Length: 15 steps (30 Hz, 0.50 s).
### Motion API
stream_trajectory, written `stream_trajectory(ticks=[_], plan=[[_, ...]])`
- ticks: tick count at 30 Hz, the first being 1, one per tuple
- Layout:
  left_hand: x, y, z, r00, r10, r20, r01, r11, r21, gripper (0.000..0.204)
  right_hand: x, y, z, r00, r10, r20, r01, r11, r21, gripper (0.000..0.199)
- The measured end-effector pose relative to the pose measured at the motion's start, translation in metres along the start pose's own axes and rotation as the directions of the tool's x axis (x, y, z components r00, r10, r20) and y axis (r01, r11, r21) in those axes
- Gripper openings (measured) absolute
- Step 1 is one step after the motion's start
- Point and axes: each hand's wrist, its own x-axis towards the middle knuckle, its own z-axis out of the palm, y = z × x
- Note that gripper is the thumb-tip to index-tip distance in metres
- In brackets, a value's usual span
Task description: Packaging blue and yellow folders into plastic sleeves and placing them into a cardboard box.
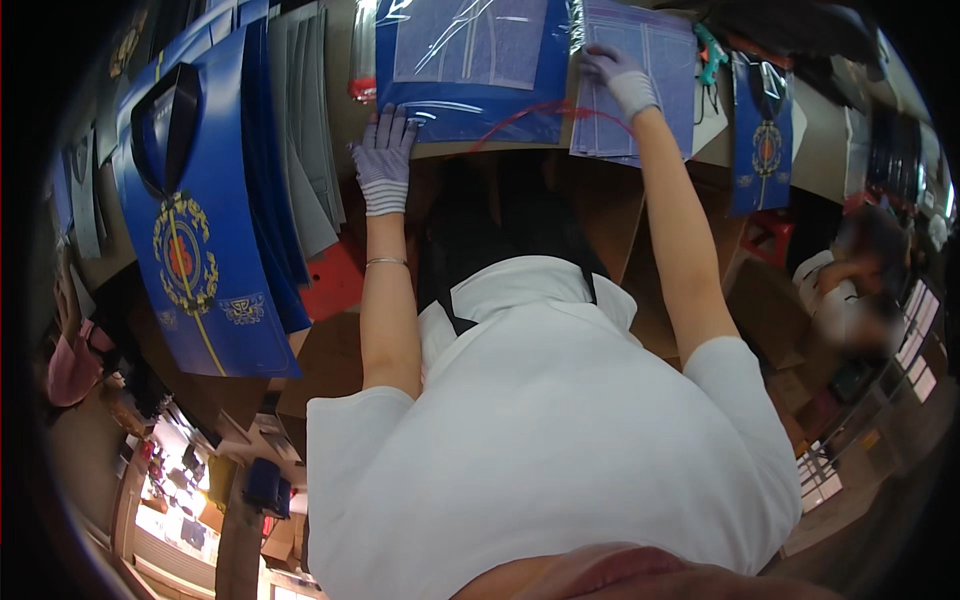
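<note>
A blue gift bag in a clear plastic sleeve lies flat on the table in front of me, with a lavender panel showing on its upper part. My left hand, in a striped lavender-and-white glove, rests with outstretched fingers on the sleeve's near left corner. My right hand, gloved alike, has its fingers extended by the sleeve's right edge, over a stack of lavender-blue sheets. Nothing shows in its grasp. A thin red strip curves across the sleeve's lower part toward my right forearm.
Large blue bags with black handles and gold ornament stand at the left, beside grey panels. Right of the sheets lie a teal glue gun and a smaller blue bag. A red stool and a co-worker are farther right.
</note>
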Motion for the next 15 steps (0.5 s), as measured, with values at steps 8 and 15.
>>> stream_trajectory(ticks=[8, 15], plan=[[-0.005, -0.011, 0.010, 0.933, 0.110, -0.343, 0.005, 0.949, 0.316, 0.067, -0.069, -0.095, 0.027, 0.929, -0.344, -0.137, 0.237, 0.837, -0.493, 0.027], [0.008, -0.015, 0.017, 0.940, 0.080, -0.332, 0.059, 0.920, 0.387, 0.069, -0.216, -0.171, -0.252, 0.894, -0.435, 0.108, 0.348, 0.523, -0.778, 0.025]])
